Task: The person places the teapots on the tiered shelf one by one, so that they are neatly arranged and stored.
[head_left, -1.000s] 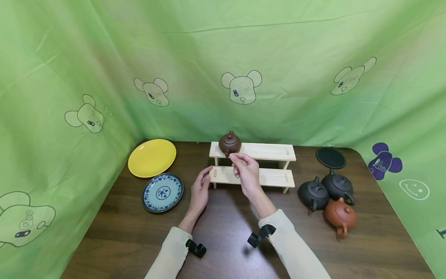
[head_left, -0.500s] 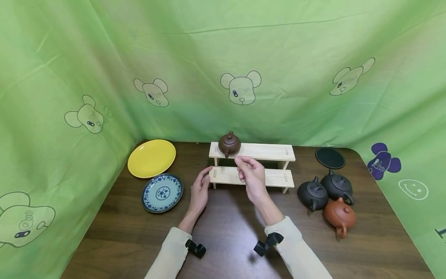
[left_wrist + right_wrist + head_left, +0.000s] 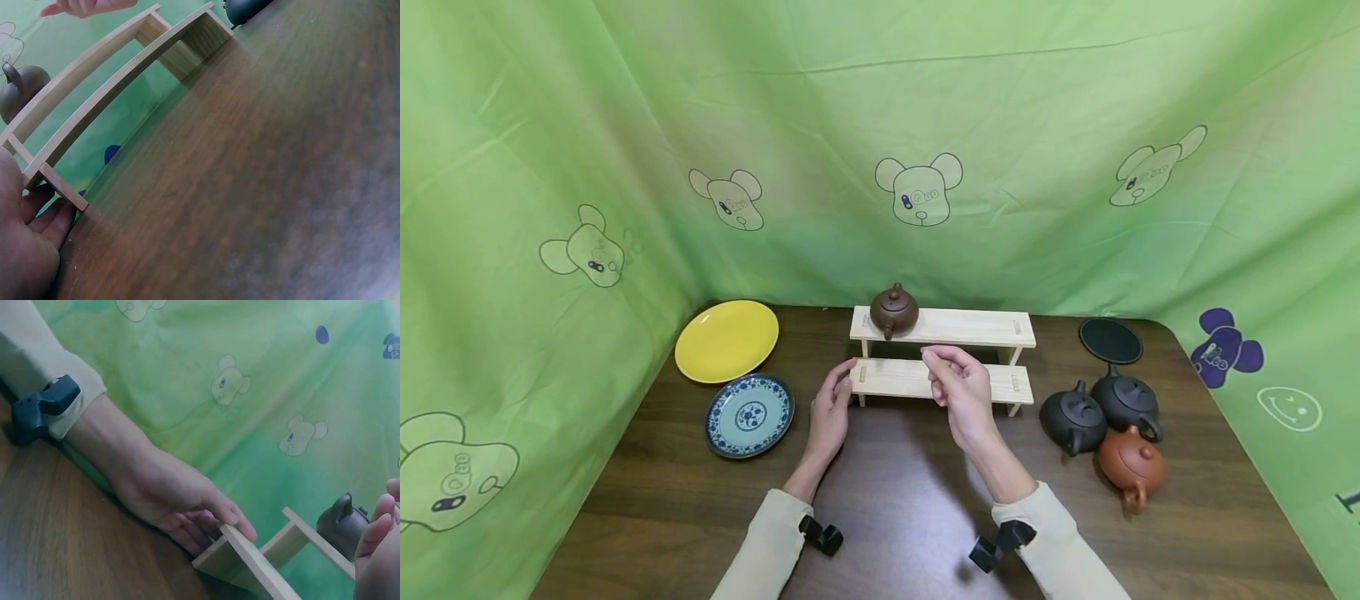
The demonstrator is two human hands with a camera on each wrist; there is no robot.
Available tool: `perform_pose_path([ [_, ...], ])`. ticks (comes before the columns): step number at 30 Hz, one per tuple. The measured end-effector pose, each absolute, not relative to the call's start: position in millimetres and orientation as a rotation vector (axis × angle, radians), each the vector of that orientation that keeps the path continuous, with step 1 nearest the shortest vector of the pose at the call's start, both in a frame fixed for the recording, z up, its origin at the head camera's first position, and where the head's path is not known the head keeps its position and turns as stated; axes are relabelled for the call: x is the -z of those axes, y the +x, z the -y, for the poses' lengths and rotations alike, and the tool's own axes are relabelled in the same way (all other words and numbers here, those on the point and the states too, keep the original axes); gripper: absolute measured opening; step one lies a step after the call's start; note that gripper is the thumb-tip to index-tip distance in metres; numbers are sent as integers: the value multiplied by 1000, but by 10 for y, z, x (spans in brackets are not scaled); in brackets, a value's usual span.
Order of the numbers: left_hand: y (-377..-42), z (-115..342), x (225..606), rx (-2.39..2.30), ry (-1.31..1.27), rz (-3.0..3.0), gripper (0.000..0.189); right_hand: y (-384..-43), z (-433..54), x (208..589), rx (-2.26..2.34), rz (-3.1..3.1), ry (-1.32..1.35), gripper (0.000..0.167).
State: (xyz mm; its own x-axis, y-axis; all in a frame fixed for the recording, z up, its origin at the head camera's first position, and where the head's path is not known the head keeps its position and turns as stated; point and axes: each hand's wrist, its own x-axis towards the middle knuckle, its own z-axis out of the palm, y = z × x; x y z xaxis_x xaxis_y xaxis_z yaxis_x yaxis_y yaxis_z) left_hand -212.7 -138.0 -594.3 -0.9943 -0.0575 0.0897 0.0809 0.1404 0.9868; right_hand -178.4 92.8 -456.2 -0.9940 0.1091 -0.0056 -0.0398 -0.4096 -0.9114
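The left hand [image 3: 830,413] grips the end of the lower shelf [image 3: 891,380]; the right hand [image 3: 962,395] hovers, loosely curled, the brown teapot [image 3: 894,311] beyond its left on the upper shelf [image 3: 973,327].

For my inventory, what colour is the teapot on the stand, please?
The teapot is dark brown, clearest in the head view.

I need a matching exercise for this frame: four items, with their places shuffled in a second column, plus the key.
1. brown teapot
2. yellow plate
3. orange-red teapot
4. left hand

A. beside two black teapots
B. at the left end of the lower shelf
C. on the upper shelf
D. next to the blue-patterned plate

Pairs: 1-C, 2-D, 3-A, 4-B
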Motion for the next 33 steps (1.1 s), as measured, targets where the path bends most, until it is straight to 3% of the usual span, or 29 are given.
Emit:
perform_pose_path([
  [33, -2069, 1339, 5902, 1900, -106, 2230, 38, -1234, -1660, 4657, -2295, 1876, -153, 10],
])
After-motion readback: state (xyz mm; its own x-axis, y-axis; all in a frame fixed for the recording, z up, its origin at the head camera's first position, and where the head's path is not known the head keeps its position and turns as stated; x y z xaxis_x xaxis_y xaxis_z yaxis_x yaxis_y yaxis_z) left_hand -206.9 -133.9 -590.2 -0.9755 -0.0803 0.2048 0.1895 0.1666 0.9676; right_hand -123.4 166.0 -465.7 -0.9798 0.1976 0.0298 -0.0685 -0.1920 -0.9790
